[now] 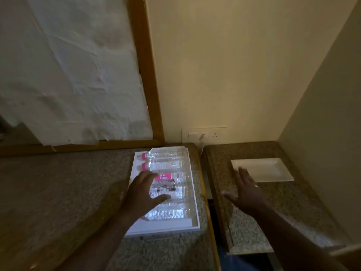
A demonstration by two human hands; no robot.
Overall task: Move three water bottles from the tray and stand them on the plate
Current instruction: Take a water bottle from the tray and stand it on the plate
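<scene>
A dim room corner is showing cream walls, with a wood-framed panel (144, 71) covered in crumpled white sheeting filling the upper left of the frame. Two speckled granite counters are lying below: a wide left counter (64, 192) and a smaller right counter (273, 208), a dark gap running between them down the lower middle. A wall socket (204, 135) is sitting on the wall just above that gap.

A white tray (192, 224) is resting on the left counter near its right edge, at centre frame. Clear water bottles (168, 164) are lying on their sides in it, stacked in a row from the far end to the near end, some showing pink labels. A white rectangular plate (271, 169) is sitting on the right counter, at centre right, with nothing standing on it.

The left hand (144, 192) is hovering over the middle of the tray, fingers spread and thumb reaching out across one bottle, gripping nothing that can be made out. The right hand (247, 190) is hanging above the right counter with fingers splayed wide and empty, its fingertips overlapping the plate's near left corner.
</scene>
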